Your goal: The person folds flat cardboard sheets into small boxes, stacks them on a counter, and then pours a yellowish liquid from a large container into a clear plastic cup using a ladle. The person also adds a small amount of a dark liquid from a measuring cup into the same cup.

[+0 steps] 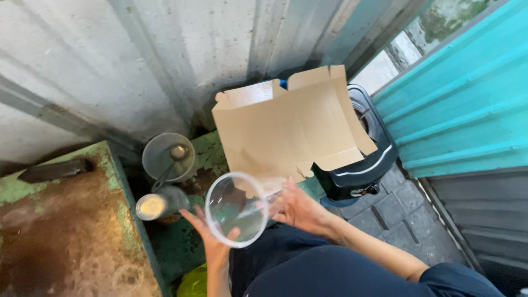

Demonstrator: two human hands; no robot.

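Head view from above: both hands grip a clear plastic cup (237, 209) at the centre, mouth tilted toward the camera. Left hand (212, 239) clasps its rim from seven o'clock; right hand (300, 210) closes on its base at three o'clock. Just beyond, at twelve o'clock, stands an open brown cardboard box (289, 129). At nine o'clock, a round metal tin (157, 204) rests on the worn green bench (66, 231).

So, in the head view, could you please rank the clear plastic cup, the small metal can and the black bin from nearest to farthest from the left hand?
1. Clear plastic cup: held by the left hand.
2. Small metal can: just left.
3. Black bin: far right, behind the cardboard box.
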